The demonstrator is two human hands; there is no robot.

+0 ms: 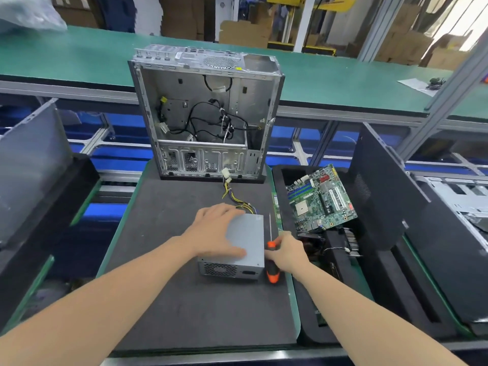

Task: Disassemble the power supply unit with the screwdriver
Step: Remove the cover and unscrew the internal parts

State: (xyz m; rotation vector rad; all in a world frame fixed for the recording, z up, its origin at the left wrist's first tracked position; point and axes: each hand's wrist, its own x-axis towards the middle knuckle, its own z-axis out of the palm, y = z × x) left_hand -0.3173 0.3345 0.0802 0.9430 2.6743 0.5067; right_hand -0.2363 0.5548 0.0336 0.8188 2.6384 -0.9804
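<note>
PSU lies flat on the mat, near centre, with its grille end facing the near edge. Its cables trail from the far end toward the open case.

Left hand lies open across the left part of the lid, fingers extended and thumb along the near edge, pressing down rather than clasping. Right hand is closed round the screwdriver, which sits just right of the unit with its shaft pointing far.

Handling, as judged:
- The sheet-metal housing is rigid and probably fairly heavy, so it should stay put under light pressure.
- The bare metal may slide on the mat under torque. Keep the palm down on the lid.
- Take hold by the flat sides, never by the cables.
- Panel edges may be sharp.

No screw heads can be made out.
</note>
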